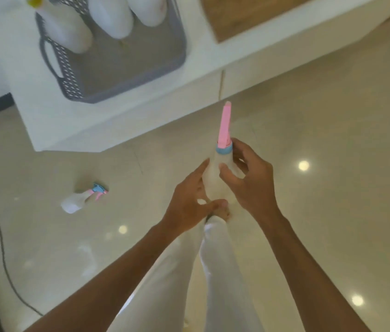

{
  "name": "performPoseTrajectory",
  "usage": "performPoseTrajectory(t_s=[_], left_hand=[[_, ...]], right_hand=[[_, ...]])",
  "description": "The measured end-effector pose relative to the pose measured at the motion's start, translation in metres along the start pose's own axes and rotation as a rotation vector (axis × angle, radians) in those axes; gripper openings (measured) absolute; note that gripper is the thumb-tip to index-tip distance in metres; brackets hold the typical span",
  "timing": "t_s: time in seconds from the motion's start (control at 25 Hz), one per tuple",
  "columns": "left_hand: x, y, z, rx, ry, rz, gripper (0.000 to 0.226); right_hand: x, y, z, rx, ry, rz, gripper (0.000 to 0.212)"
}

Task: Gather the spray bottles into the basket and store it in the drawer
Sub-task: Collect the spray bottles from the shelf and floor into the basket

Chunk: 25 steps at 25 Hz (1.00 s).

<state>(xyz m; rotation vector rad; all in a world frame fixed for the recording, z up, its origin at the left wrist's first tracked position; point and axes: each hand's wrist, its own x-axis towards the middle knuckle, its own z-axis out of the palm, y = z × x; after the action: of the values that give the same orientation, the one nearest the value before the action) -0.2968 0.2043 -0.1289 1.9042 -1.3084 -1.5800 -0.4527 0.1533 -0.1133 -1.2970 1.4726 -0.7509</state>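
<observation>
Glossy floor [333, 140] | both hands' grips (left [189, 202], right [249, 178]) clamped on pink-topped spray bottle [215, 173] | basket [126, 75] on counter

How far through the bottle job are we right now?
Done: three white bottles already sit in the grey basket on the white counter. In hand: the left hand and right hand hold a pink-topped bottle in front of the counter. Left: one more bottle lies on the floor; then the basket must go into the drawer, which I can't identify here.
</observation>
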Motion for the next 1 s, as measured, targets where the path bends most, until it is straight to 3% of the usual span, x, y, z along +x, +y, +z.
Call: performPoseTrajectory(t_s=[0.2,0.52,0.72,1.0], left_hand=[[-0.01,0.034,-0.05,-0.067,0.223,0.116,0.083],[0.024,0.021,-0.167,0.044,0.583,0.181,0.099],[0.069,0.006,-0.246,0.14,0.645,0.245,0.103],[0.112,-0.015,-0.308,0.136,0.596,0.221,0.096]], right_hand=[[0.014,-0.081,0.017,0.056,-0.114,-0.156,0.05],[0.078,-0.16,0.106,0.006,-0.156,-0.368,0.037],[0.129,-0.194,0.178,-0.032,-0.082,-0.395,0.036],[0.181,-0.204,0.244,-0.096,-0.081,-0.406,0.034]])
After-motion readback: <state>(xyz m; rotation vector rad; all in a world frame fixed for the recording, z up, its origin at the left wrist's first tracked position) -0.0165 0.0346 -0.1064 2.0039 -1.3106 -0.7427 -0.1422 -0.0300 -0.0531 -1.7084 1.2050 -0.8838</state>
